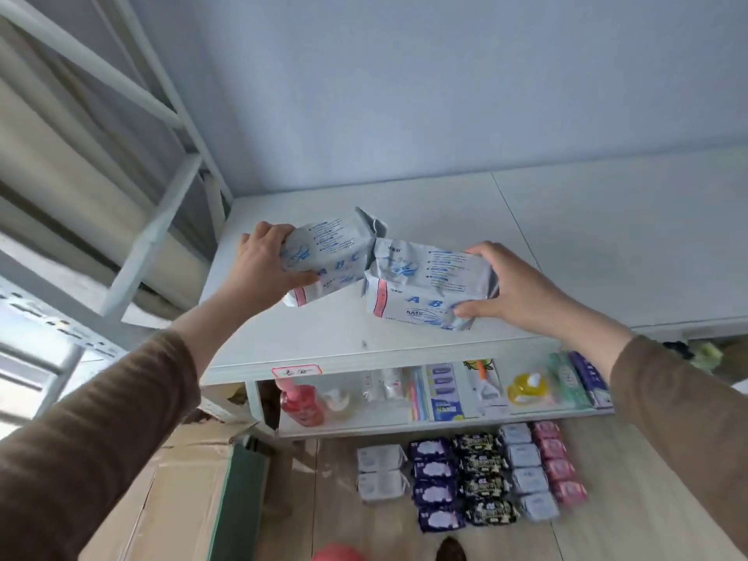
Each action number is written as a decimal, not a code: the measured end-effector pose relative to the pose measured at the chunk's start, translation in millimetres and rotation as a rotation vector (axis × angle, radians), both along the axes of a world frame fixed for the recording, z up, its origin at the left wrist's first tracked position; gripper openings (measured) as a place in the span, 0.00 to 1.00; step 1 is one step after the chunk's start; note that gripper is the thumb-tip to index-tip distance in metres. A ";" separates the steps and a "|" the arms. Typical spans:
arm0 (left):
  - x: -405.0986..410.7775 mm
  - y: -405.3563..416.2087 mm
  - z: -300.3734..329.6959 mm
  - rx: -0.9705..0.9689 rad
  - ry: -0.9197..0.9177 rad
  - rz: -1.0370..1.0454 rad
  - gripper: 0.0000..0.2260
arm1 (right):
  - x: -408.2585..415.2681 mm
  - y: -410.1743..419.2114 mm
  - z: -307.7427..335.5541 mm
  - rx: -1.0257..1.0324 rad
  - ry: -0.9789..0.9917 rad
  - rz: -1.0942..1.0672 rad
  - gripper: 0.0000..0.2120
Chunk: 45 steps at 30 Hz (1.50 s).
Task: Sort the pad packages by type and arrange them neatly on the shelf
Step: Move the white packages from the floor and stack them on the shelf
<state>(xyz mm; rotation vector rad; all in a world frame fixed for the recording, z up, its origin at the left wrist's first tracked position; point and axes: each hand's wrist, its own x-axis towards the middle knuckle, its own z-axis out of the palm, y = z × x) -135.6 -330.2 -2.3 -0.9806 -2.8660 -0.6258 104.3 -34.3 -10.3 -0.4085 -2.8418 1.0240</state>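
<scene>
Packages (324,257) (425,289) — white, blue print, pink strip

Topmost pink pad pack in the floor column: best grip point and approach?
Probably pinch the topmost pink pack across its short ends, from straight above. It lies flat on the floor, with the pale blue packs tight against one long side, so only the top is free.

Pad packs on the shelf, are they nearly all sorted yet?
Not nearly. The top shelf holds no packs yet. The left hand grips one white pack and the right hand grips a matching white pack, both over that shelf. Already done: packs on the floor lie in rows by colour. Those still need shelving.
</scene>
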 end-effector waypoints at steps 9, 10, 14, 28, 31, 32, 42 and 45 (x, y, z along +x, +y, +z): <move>-145.9 66.8 -5.0 -0.018 -0.018 -0.009 0.34 | -103.2 -5.2 -22.2 -0.055 0.026 -0.054 0.34; -163.8 73.8 -9.2 0.005 -0.029 -0.021 0.33 | -113.5 -8.0 -25.9 -0.065 0.026 -0.067 0.34; -227.7 99.7 -26.3 0.069 -0.063 -0.070 0.30 | -152.3 -17.7 -36.5 -0.080 0.029 -0.128 0.33; -330.1 139.3 -78.7 0.077 -0.097 -0.100 0.23 | -251.2 -33.5 -50.4 -0.034 -0.011 -0.148 0.36; -338.0 128.1 -77.5 0.000 -0.113 -0.118 0.28 | -280.3 -32.1 -52.2 0.001 -0.036 -0.096 0.38; -339.5 121.6 -77.0 0.021 -0.116 -0.118 0.29 | -290.7 -30.2 -52.4 0.013 -0.044 -0.082 0.39; -299.9 53.5 -82.5 0.450 -0.119 0.173 0.16 | -391.1 0.9 -55.3 0.125 -0.069 -0.070 0.41; -285.8 50.4 -79.6 0.463 -0.119 0.143 0.16 | -400.2 1.7 -62.3 0.172 -0.070 -0.116 0.39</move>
